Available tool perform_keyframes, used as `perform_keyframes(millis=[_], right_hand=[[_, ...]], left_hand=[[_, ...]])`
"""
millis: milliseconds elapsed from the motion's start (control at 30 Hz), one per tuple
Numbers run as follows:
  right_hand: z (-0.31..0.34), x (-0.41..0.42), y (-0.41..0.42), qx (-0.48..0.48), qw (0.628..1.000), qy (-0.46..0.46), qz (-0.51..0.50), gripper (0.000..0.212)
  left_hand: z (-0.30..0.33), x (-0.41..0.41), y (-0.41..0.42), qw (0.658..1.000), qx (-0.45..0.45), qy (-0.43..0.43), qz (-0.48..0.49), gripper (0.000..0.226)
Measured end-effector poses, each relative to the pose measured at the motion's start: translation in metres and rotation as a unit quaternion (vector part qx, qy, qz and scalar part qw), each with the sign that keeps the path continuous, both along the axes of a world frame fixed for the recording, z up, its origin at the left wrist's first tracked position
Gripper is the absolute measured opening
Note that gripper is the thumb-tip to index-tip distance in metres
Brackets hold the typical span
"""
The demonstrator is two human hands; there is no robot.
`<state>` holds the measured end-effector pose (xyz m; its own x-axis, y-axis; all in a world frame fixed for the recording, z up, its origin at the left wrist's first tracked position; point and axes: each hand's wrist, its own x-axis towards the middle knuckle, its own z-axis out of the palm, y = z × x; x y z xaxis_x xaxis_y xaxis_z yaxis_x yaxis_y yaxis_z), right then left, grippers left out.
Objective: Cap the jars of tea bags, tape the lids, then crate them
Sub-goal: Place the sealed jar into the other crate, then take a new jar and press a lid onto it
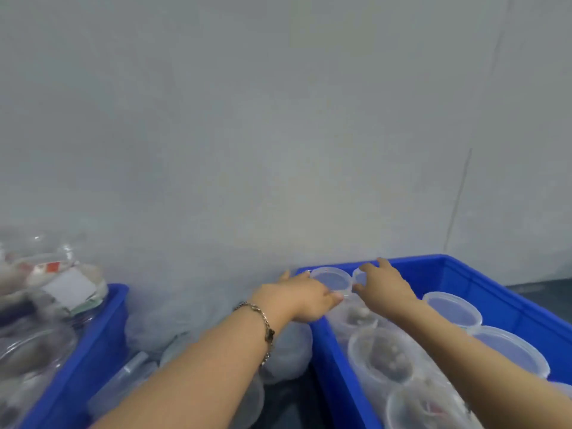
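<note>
The blue crate (pixel 483 277) at the right holds several clear plastic jars of tea bags with clear lids, some upright (pixel 452 308) and some lying on their sides (pixel 382 356). In its far left corner stands a capped jar (pixel 331 278). My left hand (pixel 305 300), with a chain bracelet on the wrist, reaches over the crate's left wall and grips this jar from the left. My right hand (pixel 385 286) reaches in beside it, thumb and fingers curled round the lid of a neighbouring jar (pixel 360 276), which the hand mostly hides.
A second blue crate (pixel 102 329) at the left is heaped with clear jars and packets, blurred. Between the two crates lie clear plastic bags and containers (pixel 173 323). A plain grey wall stands right behind both crates.
</note>
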<state>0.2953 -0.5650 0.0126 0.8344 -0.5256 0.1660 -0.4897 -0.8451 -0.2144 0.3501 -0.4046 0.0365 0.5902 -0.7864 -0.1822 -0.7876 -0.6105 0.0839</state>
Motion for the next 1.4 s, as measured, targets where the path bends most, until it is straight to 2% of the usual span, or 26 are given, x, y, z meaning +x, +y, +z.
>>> perform_keyframes(millis=[100,233,400,467,600,733,800,900,967,1067,1100,1167,1233,1300,1400], right_hand=[[0.008,-0.002,0.066,0.018,0.989,0.010,0.146,0.036],[0.020,-0.022,0.164,0.022,0.949,0.063,0.309,0.045],[0.020,-0.052,0.260,0.073,0.912,-0.015,0.404,0.037],[0.017,-0.058,0.290,0.091,0.899,-0.020,0.428,0.036],[0.020,-0.042,0.330,0.073,0.904,-0.021,0.420,0.043],[0.036,-0.001,0.346,0.089,0.919,-0.047,0.381,0.045],[0.043,0.026,0.348,0.123,0.925,-0.055,0.355,0.046],[0.048,0.068,0.352,0.227,0.920,-0.032,0.317,0.055],[0.042,0.088,0.355,0.302,0.897,-0.011,0.322,0.063],[0.031,0.115,0.355,0.387,0.856,-0.009,0.342,0.077],[0.028,0.121,0.355,0.414,0.841,-0.009,0.348,0.080],[0.021,0.127,0.357,0.452,0.810,-0.023,0.374,0.073],[0.020,0.121,0.357,0.474,0.791,-0.045,0.384,0.068],[0.019,0.103,0.353,0.489,0.776,-0.071,0.392,0.072],[0.009,0.055,0.341,0.477,0.789,-0.120,0.369,0.088]], left_hand=[[0.018,-0.012,0.059,0.997,0.029,-0.002,0.069,0.052],[0.032,-0.037,0.142,0.988,0.078,0.029,0.127,0.056],[0.030,-0.075,0.243,0.985,0.002,0.037,0.169,0.045],[0.026,-0.084,0.279,0.983,-0.028,0.023,0.181,0.039],[0.021,-0.074,0.333,0.964,-0.087,0.019,0.251,0.037],[0.020,-0.036,0.356,0.928,-0.205,0.068,0.303,0.008],[0.024,-0.014,0.360,0.902,-0.267,0.096,0.326,0.011],[0.021,0.023,0.357,0.869,-0.348,0.145,0.320,0.028],[0.016,0.045,0.351,0.847,-0.381,0.168,0.331,0.044],[0.013,0.073,0.330,0.780,-0.435,0.173,0.415,0.093],[0.014,0.078,0.322,0.753,-0.450,0.169,0.448,0.103],[0.012,0.083,0.312,0.717,-0.477,0.139,0.489,0.105],[0.008,0.082,0.307,0.711,-0.512,0.096,0.473,0.087],[0.008,0.072,0.304,0.712,-0.542,0.056,0.443,0.070],[0.017,0.040,0.297,0.721,-0.587,0.042,0.366,0.072]])
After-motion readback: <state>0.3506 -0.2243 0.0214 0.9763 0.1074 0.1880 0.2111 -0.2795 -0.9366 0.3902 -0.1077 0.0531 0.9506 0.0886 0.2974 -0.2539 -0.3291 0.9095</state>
